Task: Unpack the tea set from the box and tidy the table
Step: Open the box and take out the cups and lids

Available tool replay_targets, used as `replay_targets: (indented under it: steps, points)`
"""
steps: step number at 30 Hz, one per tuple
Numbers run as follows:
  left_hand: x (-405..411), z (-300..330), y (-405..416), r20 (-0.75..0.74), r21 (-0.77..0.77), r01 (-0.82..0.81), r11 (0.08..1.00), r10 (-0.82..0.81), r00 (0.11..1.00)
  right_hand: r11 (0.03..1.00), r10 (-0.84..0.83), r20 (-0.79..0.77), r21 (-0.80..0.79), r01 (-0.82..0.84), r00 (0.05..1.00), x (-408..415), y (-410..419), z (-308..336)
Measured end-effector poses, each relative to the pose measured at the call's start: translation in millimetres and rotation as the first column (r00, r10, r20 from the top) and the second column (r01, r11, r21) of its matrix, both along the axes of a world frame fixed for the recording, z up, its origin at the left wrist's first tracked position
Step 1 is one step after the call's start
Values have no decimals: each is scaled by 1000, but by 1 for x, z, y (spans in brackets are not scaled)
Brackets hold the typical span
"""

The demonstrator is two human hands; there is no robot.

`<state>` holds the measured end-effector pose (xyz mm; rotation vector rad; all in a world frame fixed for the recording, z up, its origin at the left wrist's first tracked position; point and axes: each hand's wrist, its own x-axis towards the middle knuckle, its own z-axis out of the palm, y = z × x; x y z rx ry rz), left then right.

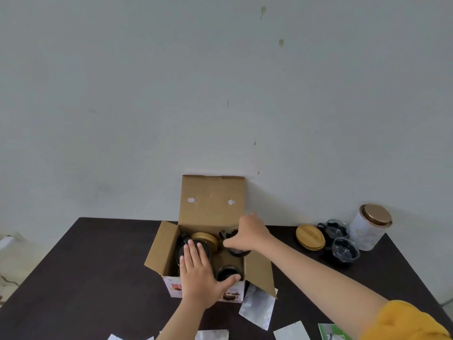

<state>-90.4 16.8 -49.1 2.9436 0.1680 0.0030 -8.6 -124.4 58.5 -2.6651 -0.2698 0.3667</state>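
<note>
Head view, left to right: open box [208, 241] on dark table [85, 266], rear flap up against wall. Left hand [198, 273] flat on box, fingers straight over teapot [193, 246], thumb beside cup [229, 272] still inside. Right hand [247, 234] gripped glass cup [235, 241] at box's far right corner. Further right: wooden lid [310, 236], two glass cups [339, 239], white tin [370, 227]. Foil packets [256, 307] near front edge.
</note>
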Motion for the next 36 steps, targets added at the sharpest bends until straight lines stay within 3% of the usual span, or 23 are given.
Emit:
replay_targets:
  steps: [5, 13, 18, 30, 36]
  points:
    - [-3, 5, 1, 16, 56, -33, 998, 32, 999, 988, -117, -64, 95, 123, 991, -27, -74, 11]
    - [-2, 4, 0, 16, 115, -51, 992, 50, 999, 927, -329, -128, -233, 294, 935, -59, -217, -33]
    - [-1, 6, 0, 10, 133, -61, 989, 60, 998, 885, -431, -174, -275, 377, 885, -73, -280, -59]
    - [-1, 0, -3, 30, 151, -72, 986, 69, 997, 833, -549, -236, -233, 502, 802, -42, -347, -91]
    - [0, -1, -2, 34, 135, -73, 988, 69, 997, 818, -563, -183, -260, 513, 806, -11, -369, -97]
